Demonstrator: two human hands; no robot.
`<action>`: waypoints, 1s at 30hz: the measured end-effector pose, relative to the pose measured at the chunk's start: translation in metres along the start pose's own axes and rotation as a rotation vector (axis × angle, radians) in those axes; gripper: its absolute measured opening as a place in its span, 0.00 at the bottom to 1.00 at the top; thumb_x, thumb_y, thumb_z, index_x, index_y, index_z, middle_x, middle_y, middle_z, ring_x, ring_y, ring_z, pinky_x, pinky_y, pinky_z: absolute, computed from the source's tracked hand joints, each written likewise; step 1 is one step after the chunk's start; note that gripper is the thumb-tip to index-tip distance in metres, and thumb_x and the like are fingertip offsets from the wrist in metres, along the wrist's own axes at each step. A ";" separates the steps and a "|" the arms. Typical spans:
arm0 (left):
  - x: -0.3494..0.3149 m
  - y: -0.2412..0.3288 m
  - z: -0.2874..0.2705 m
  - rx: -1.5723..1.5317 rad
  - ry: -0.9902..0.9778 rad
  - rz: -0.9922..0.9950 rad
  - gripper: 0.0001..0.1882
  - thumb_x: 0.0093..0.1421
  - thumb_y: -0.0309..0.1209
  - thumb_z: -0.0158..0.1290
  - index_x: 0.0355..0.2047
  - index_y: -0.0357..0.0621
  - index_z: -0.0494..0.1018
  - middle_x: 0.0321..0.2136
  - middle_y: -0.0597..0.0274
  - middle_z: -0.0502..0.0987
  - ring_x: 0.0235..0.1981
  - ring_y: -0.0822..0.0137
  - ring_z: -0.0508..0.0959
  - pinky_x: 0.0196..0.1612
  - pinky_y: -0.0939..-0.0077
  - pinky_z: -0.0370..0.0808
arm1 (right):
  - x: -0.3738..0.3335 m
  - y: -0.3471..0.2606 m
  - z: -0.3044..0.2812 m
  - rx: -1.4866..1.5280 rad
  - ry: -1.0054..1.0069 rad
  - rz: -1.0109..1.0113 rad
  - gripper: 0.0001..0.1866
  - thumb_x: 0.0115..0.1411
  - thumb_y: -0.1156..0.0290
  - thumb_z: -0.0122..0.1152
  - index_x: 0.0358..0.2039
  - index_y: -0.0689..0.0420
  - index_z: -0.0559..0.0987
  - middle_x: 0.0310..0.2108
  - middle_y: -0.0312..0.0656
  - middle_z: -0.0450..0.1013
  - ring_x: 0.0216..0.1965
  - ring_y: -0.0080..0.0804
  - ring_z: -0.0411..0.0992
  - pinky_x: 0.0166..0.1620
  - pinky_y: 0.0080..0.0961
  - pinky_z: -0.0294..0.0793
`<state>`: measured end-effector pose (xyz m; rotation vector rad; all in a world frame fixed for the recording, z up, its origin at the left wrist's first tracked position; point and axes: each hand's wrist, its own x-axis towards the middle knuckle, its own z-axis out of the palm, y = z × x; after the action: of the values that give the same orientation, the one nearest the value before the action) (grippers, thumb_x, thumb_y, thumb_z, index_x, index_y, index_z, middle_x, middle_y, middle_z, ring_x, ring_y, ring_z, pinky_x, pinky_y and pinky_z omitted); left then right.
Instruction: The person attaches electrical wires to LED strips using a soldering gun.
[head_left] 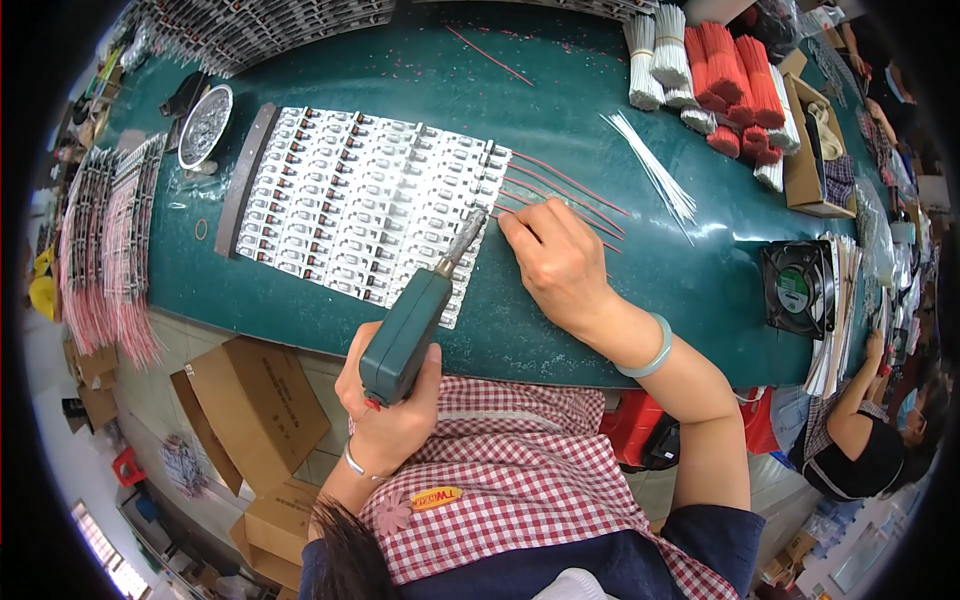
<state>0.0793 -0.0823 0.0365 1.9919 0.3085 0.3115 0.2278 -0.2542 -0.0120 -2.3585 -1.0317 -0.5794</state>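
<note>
My left hand [395, 430] is wrapped round a dark green soldering gun [405, 340]. Its metal tip reaches the right edge of a panel of white circuit boards [330, 200] with rows of small parts. At that same edge my right hand [560, 265] is closed in a pinch on a thin red wire, mostly hidden by the fingers. Several red wires [572, 183] run from the panel's upper right edge out to the right, just beyond my right hand. A dark bar [247, 180] lies along the panel's left edge.
Loose white wires [650, 170] lie right of the panel, below bundled red wires [735, 75] and white wires [669, 45]. A black fan [797, 287] stands far right, a metal bowl [206, 127] upper left. Wired boards [110, 220] hang over the left edge. Cardboard boxes [255, 410] stand below.
</note>
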 end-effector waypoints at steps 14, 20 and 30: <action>-0.001 0.007 -0.001 0.064 -0.009 0.024 0.09 0.50 0.18 0.60 0.32 0.34 0.75 0.29 0.57 0.74 0.26 0.66 0.77 0.28 0.76 0.72 | -0.001 -0.002 -0.001 0.003 -0.011 -0.010 0.10 0.45 0.80 0.62 0.31 0.61 0.79 0.27 0.38 0.71 0.28 0.33 0.70 0.28 0.28 0.72; -0.004 -0.005 -0.005 0.005 0.059 0.036 0.11 0.49 0.17 0.60 0.35 0.31 0.75 0.29 0.57 0.74 0.25 0.68 0.76 0.27 0.77 0.72 | -0.001 0.001 -0.001 -0.012 -0.036 -0.005 0.10 0.45 0.80 0.62 0.32 0.61 0.79 0.27 0.38 0.70 0.28 0.33 0.70 0.28 0.27 0.72; 0.001 -0.021 -0.013 -0.107 0.123 -0.084 0.16 0.56 0.20 0.60 0.45 0.32 0.74 0.32 0.62 0.77 0.26 0.75 0.74 0.29 0.81 0.73 | 0.046 0.025 0.002 0.040 0.023 0.009 0.03 0.47 0.78 0.58 0.26 0.60 0.76 0.24 0.40 0.67 0.30 0.38 0.69 0.30 0.33 0.72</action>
<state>0.0742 -0.0622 0.0232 1.8524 0.4436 0.3896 0.2764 -0.2422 0.0050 -2.3155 -1.0121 -0.5764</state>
